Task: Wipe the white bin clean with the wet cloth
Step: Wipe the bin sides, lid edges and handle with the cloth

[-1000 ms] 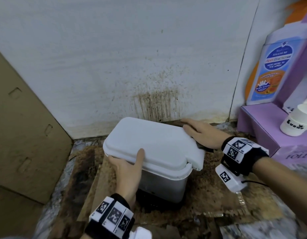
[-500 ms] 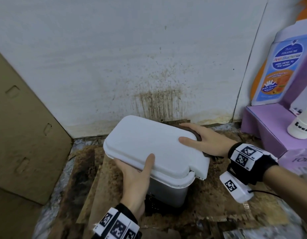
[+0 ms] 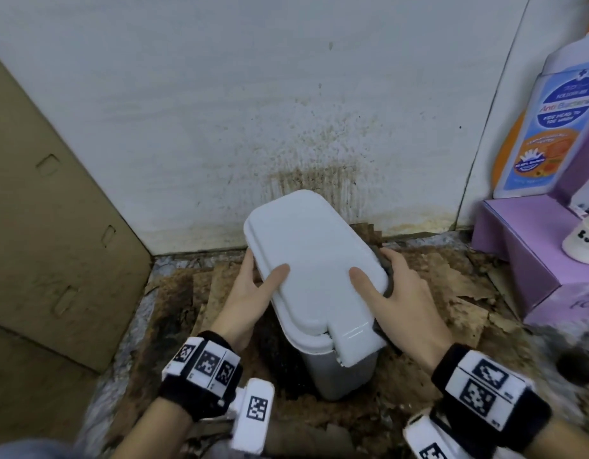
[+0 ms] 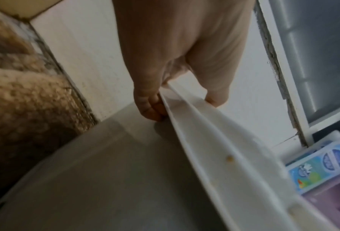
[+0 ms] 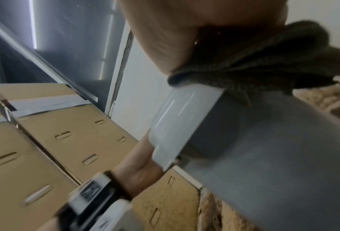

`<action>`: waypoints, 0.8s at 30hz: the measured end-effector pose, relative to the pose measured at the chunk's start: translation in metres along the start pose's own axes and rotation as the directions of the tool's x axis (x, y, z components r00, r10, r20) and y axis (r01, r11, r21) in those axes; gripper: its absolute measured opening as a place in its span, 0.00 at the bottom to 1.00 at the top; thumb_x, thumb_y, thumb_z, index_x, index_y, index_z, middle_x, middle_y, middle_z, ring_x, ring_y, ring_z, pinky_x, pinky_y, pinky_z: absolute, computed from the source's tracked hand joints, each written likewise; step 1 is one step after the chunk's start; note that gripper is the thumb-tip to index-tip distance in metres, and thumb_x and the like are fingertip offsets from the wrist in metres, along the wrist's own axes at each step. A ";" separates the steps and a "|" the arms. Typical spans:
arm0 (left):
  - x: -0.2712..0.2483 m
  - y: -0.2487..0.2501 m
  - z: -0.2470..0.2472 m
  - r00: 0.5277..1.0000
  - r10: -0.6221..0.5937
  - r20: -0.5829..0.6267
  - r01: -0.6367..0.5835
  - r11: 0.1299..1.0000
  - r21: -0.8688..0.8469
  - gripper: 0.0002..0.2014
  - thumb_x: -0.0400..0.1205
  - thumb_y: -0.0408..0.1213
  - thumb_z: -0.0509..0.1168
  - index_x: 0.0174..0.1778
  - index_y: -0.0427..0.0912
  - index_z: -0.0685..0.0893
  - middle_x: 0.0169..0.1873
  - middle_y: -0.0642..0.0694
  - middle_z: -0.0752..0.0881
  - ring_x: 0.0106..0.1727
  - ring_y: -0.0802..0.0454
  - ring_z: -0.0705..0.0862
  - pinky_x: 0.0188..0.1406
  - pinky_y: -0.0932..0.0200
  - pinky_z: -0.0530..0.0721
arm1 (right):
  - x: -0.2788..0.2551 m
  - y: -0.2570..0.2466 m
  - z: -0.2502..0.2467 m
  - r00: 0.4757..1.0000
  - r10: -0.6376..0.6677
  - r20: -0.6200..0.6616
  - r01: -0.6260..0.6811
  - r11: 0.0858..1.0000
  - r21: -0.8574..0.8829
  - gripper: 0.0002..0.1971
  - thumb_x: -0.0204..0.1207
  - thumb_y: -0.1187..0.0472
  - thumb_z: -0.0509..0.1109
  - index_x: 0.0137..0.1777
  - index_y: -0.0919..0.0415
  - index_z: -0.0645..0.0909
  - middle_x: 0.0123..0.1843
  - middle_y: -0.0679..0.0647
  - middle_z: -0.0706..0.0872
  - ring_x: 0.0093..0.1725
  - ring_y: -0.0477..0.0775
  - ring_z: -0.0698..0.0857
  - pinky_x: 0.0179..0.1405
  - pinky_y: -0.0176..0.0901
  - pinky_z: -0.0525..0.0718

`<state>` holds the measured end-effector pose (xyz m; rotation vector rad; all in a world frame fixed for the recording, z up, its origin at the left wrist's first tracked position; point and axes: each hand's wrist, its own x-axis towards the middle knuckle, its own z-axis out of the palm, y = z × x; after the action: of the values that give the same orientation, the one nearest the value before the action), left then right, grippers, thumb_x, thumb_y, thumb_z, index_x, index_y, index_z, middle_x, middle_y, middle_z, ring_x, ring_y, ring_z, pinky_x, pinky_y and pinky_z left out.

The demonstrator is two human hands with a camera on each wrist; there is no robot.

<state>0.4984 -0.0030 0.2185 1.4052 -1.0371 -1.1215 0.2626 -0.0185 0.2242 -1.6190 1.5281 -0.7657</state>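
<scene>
The white bin (image 3: 313,253), with a white lid over a grey body (image 3: 343,376), stands on the stained floor with its long side pointing away from me and its lid tab towards me. My left hand (image 3: 253,289) grips the lid's left rim, thumb on top and fingers under the edge (image 4: 151,107). On the right side my right hand (image 3: 399,299) lays its thumb on the lid and holds the dark wet cloth (image 3: 386,260) against the bin's side. The right wrist view shows the cloth (image 5: 264,62) bunched under the palm above the lid tab (image 5: 180,121).
A brown cardboard box (image 3: 54,226) stands close on the left. The white wall (image 3: 313,160) behind the bin is spattered brown. A purple box (image 3: 518,253) with a large bottle display (image 3: 551,127) and a white cup (image 3: 584,240) fills the right. Soggy cardboard (image 3: 445,293) covers the floor.
The bin has been turned so its lid tab faces me. My left hand moved from the near edge to the left rim. My right hand with the cloth came round to the right side.
</scene>
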 end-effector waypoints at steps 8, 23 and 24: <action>0.027 0.011 -0.017 0.988 -0.036 0.148 0.009 0.984 0.177 0.28 0.86 0.51 0.68 0.81 0.68 0.68 0.73 0.63 0.81 0.75 0.56 0.81 0.75 0.43 0.81 | -0.032 -0.007 0.030 0.992 0.089 -0.093 -0.071 0.982 0.177 0.43 0.79 0.33 0.65 0.88 0.47 0.51 0.77 0.50 0.66 0.79 0.48 0.58 0.71 0.46 0.63; 0.037 -0.016 -0.048 0.977 -0.055 0.204 0.025 0.989 0.145 0.31 0.87 0.53 0.67 0.85 0.72 0.63 0.76 0.64 0.81 0.72 0.56 0.85 0.70 0.44 0.84 | -0.047 -0.009 0.070 0.997 0.033 -0.073 -0.016 0.975 0.222 0.38 0.84 0.36 0.58 0.88 0.46 0.46 0.70 0.37 0.59 0.67 0.31 0.52 0.71 0.38 0.57; 0.036 -0.018 -0.048 0.979 -0.047 0.196 0.018 0.989 0.149 0.31 0.87 0.53 0.67 0.85 0.72 0.64 0.73 0.66 0.82 0.70 0.59 0.86 0.68 0.47 0.85 | -0.047 -0.008 0.071 0.997 0.026 -0.073 -0.009 0.974 0.225 0.37 0.85 0.37 0.56 0.88 0.46 0.46 0.70 0.36 0.59 0.67 0.30 0.51 0.71 0.38 0.57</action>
<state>0.5534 -0.0266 0.1995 1.4511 -1.2651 -1.2501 0.3216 0.0367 0.1971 -1.4214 1.4483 -0.9630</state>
